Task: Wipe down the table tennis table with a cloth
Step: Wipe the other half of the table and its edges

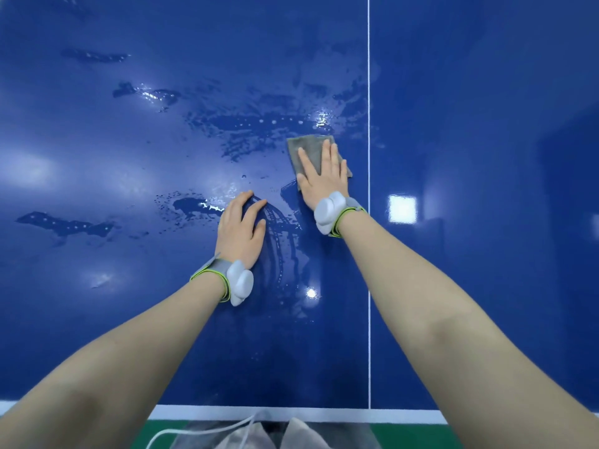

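While the blue table tennis table (486,157) fills nearly the whole head view, both bare forearms are seen reaching forward over its near end. A grey cloth (308,149) is laid flat on the surface, just left of the white centre line (369,254) and apart from it. The right hand (324,176) is pressed palm-down on the cloth, fingers straight and slightly spread, not curled around the fabric; the cloth's far edge and left corner are left uncovered. The left hand (241,226) is rested flat on the bare table surface, nearer than the cloth and to its left, fingers extended and relaxed, nothing grasped. A white sensor unit on a grey, green-edged strap is worn on each wrist: right wristband (330,212), left wristband (238,281). Wet patches (246,124) and streaks are noted across the left half of the table, with curved smear marks (278,228) between the two hands. Ceiling lights are reflected in the glossy surface. The white end line (227,413) is seen at the near edge, with green floor (405,435) beyond it.
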`<state>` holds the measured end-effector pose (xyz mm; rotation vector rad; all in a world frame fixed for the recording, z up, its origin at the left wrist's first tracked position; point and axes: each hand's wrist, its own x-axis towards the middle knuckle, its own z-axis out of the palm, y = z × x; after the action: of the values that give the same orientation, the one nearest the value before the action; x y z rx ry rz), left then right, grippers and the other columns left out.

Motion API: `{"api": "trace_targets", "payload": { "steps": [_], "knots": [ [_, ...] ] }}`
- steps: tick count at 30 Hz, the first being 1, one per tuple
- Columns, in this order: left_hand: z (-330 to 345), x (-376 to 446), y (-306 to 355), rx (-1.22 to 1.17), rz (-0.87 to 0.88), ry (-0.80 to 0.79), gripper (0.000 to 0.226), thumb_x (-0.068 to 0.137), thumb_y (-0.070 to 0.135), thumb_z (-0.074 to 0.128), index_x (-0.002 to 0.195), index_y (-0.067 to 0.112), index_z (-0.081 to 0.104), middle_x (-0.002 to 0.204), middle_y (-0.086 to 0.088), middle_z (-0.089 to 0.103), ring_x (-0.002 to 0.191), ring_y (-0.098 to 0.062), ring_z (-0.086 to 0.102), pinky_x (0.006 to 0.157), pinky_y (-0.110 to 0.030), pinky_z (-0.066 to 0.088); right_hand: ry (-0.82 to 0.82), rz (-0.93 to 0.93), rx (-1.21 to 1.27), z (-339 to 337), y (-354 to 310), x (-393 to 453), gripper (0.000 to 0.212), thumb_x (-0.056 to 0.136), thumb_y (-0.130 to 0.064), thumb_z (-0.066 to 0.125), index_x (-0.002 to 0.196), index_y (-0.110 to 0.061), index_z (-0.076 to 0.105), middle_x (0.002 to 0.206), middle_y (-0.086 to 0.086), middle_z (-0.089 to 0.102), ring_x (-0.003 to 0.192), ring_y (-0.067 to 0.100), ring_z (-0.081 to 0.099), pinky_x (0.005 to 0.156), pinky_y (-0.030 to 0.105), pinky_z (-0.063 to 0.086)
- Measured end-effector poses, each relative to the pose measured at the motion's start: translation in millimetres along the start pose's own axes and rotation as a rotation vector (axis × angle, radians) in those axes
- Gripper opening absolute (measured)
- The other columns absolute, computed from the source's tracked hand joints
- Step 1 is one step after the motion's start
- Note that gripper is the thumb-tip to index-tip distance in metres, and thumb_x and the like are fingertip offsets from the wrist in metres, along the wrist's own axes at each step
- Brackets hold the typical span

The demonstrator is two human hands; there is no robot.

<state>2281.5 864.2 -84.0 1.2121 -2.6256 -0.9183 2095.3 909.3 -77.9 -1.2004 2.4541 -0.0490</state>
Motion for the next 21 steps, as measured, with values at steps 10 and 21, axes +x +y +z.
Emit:
{"api": "trace_targets", "payload": {
  "steps": [10,21],
  "knots": [
    [-3.5,17.8,-7.1,-0.021,0.012,0.038,0.036,0.092,0.012,0.048,0.128,0.008,0.053,0.143,-0.011,0.037,0.132,-0.029,0.031,0.11,-0.032,0.016,0.151,0.467,0.142,-14.5,43.1,33.4,0.051,0.104,-0.035,0.022,0.152,-0.03,0.007,0.158,0.013,-0.012,0.146,0.027,-0.012,0.117,0.041,-0.005],
    [-11.9,39.5,-8.0,-0.029,0.01,0.031,0.046,0.087,0.023,0.037,0.127,0.008,0.053,0.143,-0.012,0.036,0.133,-0.03,0.031,0.107,-0.027,0.015,-0.03,-0.119,0.053,-20.1,-30.3,63.1,0.048,0.103,-0.035,0.027,0.149,-0.04,0.014,0.159,0.006,-0.014,0.146,0.022,-0.015,0.115,0.038,-0.009]
  ]
}}
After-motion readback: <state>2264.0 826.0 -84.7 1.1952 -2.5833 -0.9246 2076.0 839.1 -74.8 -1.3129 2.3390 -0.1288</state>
